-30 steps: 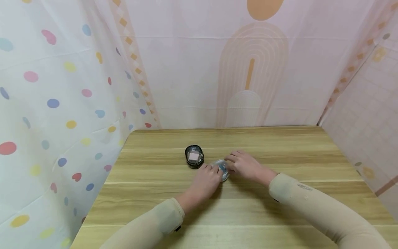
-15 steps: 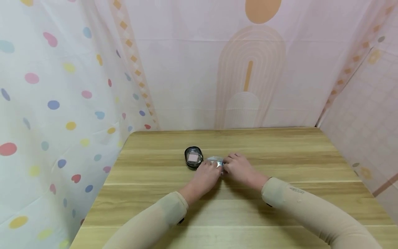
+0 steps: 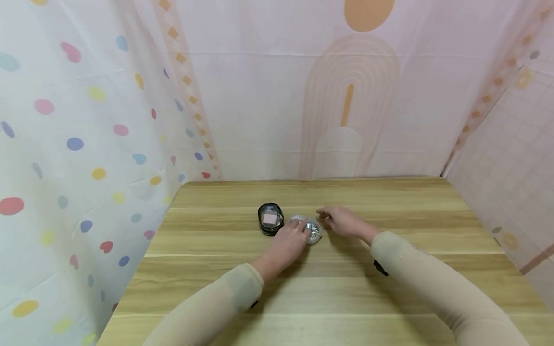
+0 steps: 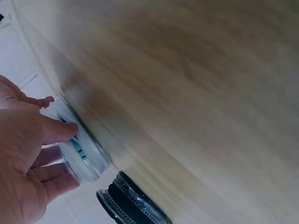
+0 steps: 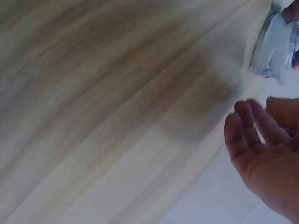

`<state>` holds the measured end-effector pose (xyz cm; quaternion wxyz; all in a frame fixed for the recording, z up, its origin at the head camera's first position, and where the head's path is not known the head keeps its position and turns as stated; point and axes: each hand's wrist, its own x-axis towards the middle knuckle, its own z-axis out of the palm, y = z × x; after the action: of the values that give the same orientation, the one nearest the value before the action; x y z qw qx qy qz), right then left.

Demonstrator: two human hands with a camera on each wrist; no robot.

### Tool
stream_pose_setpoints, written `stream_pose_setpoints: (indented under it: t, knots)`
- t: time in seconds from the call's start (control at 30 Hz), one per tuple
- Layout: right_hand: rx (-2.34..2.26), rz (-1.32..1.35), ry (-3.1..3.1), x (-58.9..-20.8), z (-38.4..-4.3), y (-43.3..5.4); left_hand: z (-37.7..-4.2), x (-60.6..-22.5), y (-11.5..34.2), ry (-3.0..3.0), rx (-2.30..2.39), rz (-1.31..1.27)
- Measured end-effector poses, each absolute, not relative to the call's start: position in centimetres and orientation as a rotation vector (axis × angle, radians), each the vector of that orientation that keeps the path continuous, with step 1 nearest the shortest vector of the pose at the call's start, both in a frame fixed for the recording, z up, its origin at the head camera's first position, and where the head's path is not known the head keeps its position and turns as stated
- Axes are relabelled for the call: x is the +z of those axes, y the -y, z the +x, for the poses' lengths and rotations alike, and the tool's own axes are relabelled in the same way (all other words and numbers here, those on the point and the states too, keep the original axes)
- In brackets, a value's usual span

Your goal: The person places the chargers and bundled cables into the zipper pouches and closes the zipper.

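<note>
A small rounded clear pouch (image 3: 315, 232) with whitish edges lies near the middle of the table, silvery things showing inside. My left hand (image 3: 289, 244) grips it: in the left wrist view the thumb is against one side of the clear pouch (image 4: 88, 161) and the fingers are on the other. A green strip shows through its wall there. My right hand (image 3: 344, 222) is just to the right, apart from the pouch, its fingers loosely bent with nothing in them. In the right wrist view, a gap separates the right hand (image 5: 266, 154) from the pouch.
A black-edged clear pouch (image 3: 270, 219) with a zip and a pale pink item inside sits left of the left hand. The wooden table (image 3: 346, 293) ends at a patterned curtain (image 3: 259, 120) behind; a dotted curtain hangs at the left.
Earlier both hands were on the clear pouch. The right hand has let go and drawn back to the right, and the pouch now lies flatter, with its contents showing. The left hand has kept its grip.
</note>
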<state>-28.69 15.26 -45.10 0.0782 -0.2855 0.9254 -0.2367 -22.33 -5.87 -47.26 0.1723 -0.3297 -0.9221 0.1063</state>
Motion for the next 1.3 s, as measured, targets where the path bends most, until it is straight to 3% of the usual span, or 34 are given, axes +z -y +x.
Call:
stream_pose_setpoints:
  t: [0.53,0.9,1.3]
  knots:
    - [-0.724,-0.927,-2.798,-45.5,-30.0,-14.3,-22.4,-48.0,5.0,2.630,0.288,-0.843]
    - [-0.819,-0.784,-2.740,-45.8,-30.0,-15.0,-21.9,-47.7,4.7,2.719,0.294,-0.858]
    - [-0.670,-0.927,-2.772,-46.0,-29.5,-14.6,-21.6,-48.0,5.3,2.603,0.357,-0.870]
